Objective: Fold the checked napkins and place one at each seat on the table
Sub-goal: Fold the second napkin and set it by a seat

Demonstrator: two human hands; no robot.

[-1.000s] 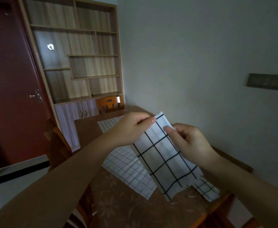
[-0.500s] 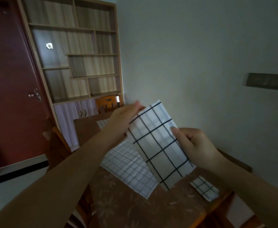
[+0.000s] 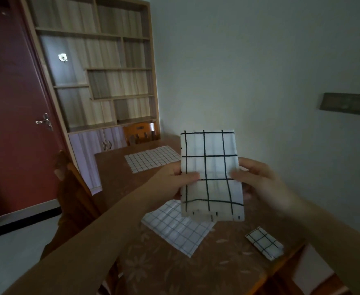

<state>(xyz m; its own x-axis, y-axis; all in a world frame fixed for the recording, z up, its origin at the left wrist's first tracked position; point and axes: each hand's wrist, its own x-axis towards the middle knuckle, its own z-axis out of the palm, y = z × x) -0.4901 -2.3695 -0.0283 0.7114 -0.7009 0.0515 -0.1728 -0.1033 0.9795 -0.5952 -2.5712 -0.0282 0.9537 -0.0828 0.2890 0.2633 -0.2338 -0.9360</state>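
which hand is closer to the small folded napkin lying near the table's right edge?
Right. The right hand, gripping the held napkin, is up and left of the small folded napkin; the left hand grips farther left.

1. The held napkin (image 3: 212,175) is white with a wide black check, folded into a tall rectangle. It stands upright in the air at the centre of the frame, above the table, pinched at its two side edges about halfway down.
2. A fine-checked napkin (image 3: 178,228) lies flat and unfolded on the table just below the held one, at an angle, its upper corner hidden behind it.
3. A second fine-checked napkin (image 3: 152,159) lies flat at the far end of the table, left of centre.
4. A small folded napkin (image 3: 264,242), wide black check, lies at the lower right near the table's edge.
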